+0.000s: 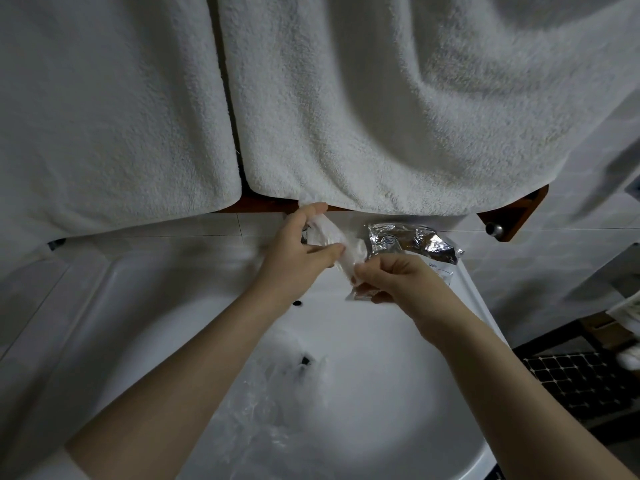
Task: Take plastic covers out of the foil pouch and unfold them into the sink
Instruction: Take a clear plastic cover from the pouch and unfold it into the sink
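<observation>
A folded clear plastic cover (337,245) is stretched between both hands above the back of the white sink (398,375). My left hand (298,251) pinches its upper end between thumb and fingers. My right hand (398,277) grips its lower end with closed fingers. The crumpled silver foil pouch (412,240) lies on the sink's back right ledge, just behind my right hand. An unfolded clear plastic cover (273,403) lies loose in the basin near the drain (306,360).
Two white towels (346,116) hang from a brown wooden shelf (509,220) right above the sink. A white printed label (441,270) lies on the ledge under the pouch. Dark floor tiles (581,382) show at the right.
</observation>
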Demonstrator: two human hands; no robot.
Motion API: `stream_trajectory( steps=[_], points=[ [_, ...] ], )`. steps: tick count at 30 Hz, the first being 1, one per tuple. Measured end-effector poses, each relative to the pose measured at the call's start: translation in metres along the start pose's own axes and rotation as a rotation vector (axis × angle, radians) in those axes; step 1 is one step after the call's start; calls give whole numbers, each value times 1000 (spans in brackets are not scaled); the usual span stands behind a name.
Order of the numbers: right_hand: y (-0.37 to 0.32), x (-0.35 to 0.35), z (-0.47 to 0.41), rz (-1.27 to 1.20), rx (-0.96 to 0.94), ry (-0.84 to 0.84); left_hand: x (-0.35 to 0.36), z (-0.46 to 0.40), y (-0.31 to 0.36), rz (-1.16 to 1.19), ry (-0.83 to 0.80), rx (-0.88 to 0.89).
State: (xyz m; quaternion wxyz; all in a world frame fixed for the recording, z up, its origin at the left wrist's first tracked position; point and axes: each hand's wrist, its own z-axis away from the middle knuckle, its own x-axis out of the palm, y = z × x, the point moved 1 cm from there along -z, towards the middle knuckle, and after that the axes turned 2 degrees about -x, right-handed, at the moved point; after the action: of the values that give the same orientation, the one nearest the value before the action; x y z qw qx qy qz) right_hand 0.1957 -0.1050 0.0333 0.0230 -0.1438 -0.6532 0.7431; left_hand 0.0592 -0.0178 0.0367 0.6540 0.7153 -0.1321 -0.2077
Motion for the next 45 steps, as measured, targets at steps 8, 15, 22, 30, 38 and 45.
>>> stream_trajectory(
  steps=[8,15,22,30,38,45],
  points=[
    [-3,11,3,91,10,24,5,1,-3,-98,3,-15],
    [0,2,11,406,-563,-18,-1,1,3,126,-23,-104],
    [1,3,2,720,-893,132,-1,5,3,181,-109,-138],
    [-5,3,0,607,-747,68,-3,8,4,102,-25,-92],
    [-11,6,-3,429,-415,154,0,14,9,65,-168,-54],
    [-12,14,-6,441,-276,209,2,12,3,-2,-115,-21]
  ],
)
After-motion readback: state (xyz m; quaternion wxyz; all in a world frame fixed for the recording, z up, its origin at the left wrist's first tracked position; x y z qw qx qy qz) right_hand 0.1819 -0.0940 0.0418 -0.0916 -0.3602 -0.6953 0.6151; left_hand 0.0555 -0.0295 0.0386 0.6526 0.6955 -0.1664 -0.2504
